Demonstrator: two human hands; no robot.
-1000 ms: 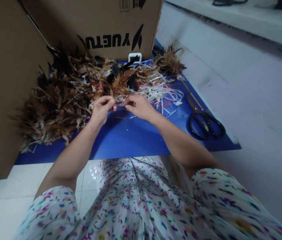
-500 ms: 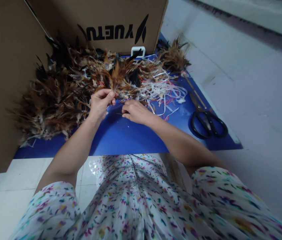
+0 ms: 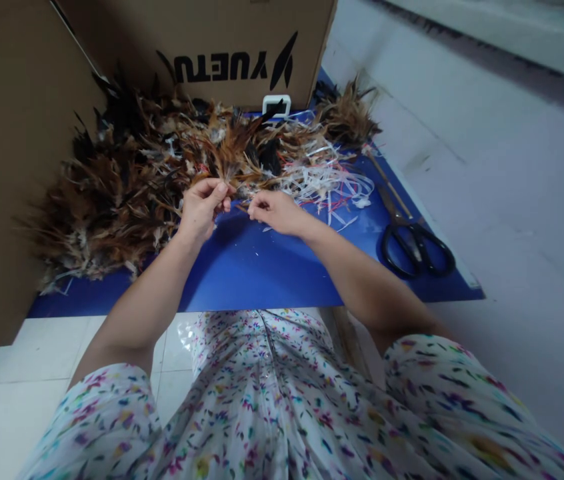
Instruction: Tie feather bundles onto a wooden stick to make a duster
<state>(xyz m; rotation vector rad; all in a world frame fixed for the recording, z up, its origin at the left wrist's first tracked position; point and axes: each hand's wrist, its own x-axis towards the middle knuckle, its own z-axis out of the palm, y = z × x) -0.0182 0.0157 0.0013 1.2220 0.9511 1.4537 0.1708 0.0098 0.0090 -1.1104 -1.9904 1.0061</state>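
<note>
"How does the left hand (image 3: 201,208) stand?"

"Thumb and fingers are pinched together on the base of a tuft of brown feathers (image 3: 232,155), which fans upward at the near edge of the feather pile (image 3: 107,193)."

"And the right hand (image 3: 279,212)?"

"Just beside it, not touching it, palm down with the fingers curled in. Whether they are closed on anything, I can't tell; the back of the hand and the bent fingers hide the grip."

"What lies close by?"

"White strips (image 3: 312,183) with red strands are tangled just beyond the right hand. Farther to the right, black-handled scissors (image 3: 415,248) lie on the blue table (image 3: 262,273), near a thin stick (image 3: 391,183) that leads to a separate feather bundle (image 3: 347,117)."

"Anything hard to make out?"

"The tuft's lower end is covered by the left fingertips. Single feathers blur together in the dark pile, and a black feather crosses the small white-framed device (image 3: 276,97) in front of the cardboard box (image 3: 242,33), whose top is cut off."
</note>
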